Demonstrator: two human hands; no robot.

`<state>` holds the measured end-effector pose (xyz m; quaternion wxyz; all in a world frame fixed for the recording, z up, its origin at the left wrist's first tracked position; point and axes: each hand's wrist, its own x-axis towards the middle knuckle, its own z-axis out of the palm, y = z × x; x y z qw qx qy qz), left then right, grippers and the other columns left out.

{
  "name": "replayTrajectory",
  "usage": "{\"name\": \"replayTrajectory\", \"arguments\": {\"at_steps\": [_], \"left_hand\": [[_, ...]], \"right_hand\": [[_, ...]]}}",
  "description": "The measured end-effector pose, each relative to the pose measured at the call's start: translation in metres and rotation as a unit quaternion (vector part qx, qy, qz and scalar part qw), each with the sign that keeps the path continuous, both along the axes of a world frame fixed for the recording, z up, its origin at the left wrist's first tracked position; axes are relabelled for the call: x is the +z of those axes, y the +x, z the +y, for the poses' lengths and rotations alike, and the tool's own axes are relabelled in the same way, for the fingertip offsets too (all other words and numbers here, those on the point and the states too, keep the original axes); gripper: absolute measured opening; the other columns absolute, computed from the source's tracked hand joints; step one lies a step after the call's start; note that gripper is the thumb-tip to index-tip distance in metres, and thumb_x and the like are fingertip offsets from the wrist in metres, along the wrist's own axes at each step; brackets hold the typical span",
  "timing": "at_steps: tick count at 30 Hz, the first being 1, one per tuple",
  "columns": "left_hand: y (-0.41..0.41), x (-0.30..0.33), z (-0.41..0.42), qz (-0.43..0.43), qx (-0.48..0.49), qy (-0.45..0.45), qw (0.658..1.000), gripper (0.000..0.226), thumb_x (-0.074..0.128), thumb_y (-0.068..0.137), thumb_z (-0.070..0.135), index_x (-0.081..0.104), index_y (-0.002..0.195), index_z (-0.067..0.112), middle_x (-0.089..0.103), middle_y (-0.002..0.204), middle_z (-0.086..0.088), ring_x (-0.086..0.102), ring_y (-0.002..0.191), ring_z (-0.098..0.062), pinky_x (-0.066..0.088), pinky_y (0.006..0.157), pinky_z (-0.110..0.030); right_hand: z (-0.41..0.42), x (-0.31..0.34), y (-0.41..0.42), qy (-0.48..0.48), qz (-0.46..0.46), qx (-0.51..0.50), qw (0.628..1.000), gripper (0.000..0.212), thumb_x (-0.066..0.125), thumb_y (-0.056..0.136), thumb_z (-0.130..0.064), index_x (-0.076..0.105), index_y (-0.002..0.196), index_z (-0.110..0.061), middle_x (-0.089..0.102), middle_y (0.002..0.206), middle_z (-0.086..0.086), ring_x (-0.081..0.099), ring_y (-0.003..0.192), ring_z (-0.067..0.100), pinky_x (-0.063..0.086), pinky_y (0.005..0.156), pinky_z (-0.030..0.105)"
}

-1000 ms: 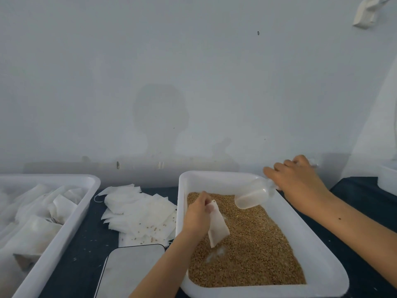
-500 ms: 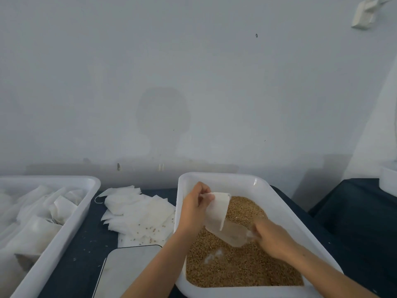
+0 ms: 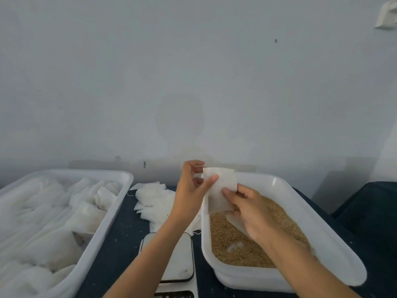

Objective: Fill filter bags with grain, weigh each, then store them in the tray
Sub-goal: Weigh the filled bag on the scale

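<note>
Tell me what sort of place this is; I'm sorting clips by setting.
Probably a small hand-packing bench, not a kitchen: a tub of grain, a pile of empty bags, a scale, and a tray of bags against a bare wall.

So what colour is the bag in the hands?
White, slightly translucent. The bag shows in the head view, held by the left hand and right hand.

One head-worn view looks forward and down from close above the dark table (image 3: 120,237), toward the far wall (image 3: 193,72); the forearms enter from the near edge.
</note>
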<state>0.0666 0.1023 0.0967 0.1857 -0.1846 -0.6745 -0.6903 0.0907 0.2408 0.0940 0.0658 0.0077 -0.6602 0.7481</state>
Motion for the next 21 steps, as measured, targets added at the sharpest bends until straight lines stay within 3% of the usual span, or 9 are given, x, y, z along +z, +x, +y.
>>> {"name": "replayTrajectory", "arguments": {"at_steps": [2,5,9,11,14,17,21], "left_hand": [[0.013,-0.006,-0.022,-0.05,0.016,0.016,0.998,0.032,0.069,0.079,0.03,0.051,0.104,0.022,0.061,0.101,0.004,0.062,0.083,-0.013,0.054,0.074,-0.032],[0.029,-0.023,-0.054,-0.053,0.039,-0.027,0.997,0.015,0.067,0.086,0.026,0.063,0.092,0.014,0.067,0.085,-0.003,0.063,0.08,-0.025,0.053,0.073,-0.036],[0.036,-0.048,-0.09,-0.055,0.116,-0.055,0.99,0.015,0.061,0.089,0.018,0.064,0.082,0.005,0.065,0.075,-0.017,0.059,0.069,-0.031,0.048,0.064,-0.046],[0.034,-0.062,-0.102,-0.08,0.142,-0.102,0.981,0.016,0.062,0.088,0.019,0.064,0.078,0.007,0.064,0.071,-0.015,0.058,0.065,-0.029,0.046,0.061,-0.043],[0.03,-0.084,-0.111,-0.105,0.157,-0.217,0.958,0.019,0.063,0.088,0.024,0.059,0.07,0.018,0.059,0.061,0.004,0.053,0.056,-0.009,0.036,0.051,-0.015],[0.025,-0.1,-0.109,-0.118,0.155,-0.276,0.941,0.027,0.062,0.088,0.026,0.053,0.066,0.013,0.049,0.057,0.004,0.041,0.052,-0.006,0.034,0.05,-0.015],[0.018,-0.115,-0.103,-0.112,0.163,-0.314,0.929,0.025,0.06,0.088,0.031,0.06,0.08,0.007,0.057,0.07,-0.004,0.047,0.065,-0.013,0.03,0.054,-0.02]], "right_hand": [[-0.027,-0.001,0.004,-0.024,0.009,-0.005,1.0,0.015,0.062,0.086,-0.01,0.068,0.1,-0.009,0.072,0.092,0.007,0.069,0.082,0.019,0.053,0.057,0.024],[-0.068,-0.013,0.01,-0.024,0.024,0.001,0.999,0.009,0.062,0.088,-0.01,0.069,0.094,-0.01,0.073,0.087,0.009,0.07,0.079,0.021,0.055,0.061,0.029],[-0.111,-0.041,0.011,0.095,0.072,-0.027,0.992,0.01,0.061,0.089,-0.013,0.066,0.091,-0.004,0.069,0.086,0.012,0.065,0.081,0.025,0.052,0.071,0.038],[-0.121,-0.057,0.008,0.16,0.101,-0.034,0.981,0.014,0.062,0.089,-0.016,0.063,0.084,-0.002,0.064,0.077,0.009,0.059,0.072,0.02,0.046,0.063,0.028],[-0.126,-0.082,0.004,0.253,0.11,-0.053,0.96,0.021,0.064,0.087,-0.02,0.055,0.071,-0.009,0.057,0.068,0.003,0.053,0.065,0.014,0.039,0.057,0.016],[-0.121,-0.103,-0.001,0.325,0.119,-0.072,0.936,0.02,0.065,0.087,-0.023,0.059,0.077,-0.006,0.062,0.073,0.004,0.059,0.072,0.019,0.046,0.064,0.024],[-0.11,-0.117,-0.009,0.411,0.137,-0.088,0.897,0.029,0.065,0.086,-0.03,0.055,0.072,-0.007,0.057,0.068,0.003,0.051,0.064,0.017,0.038,0.06,0.028]]}}
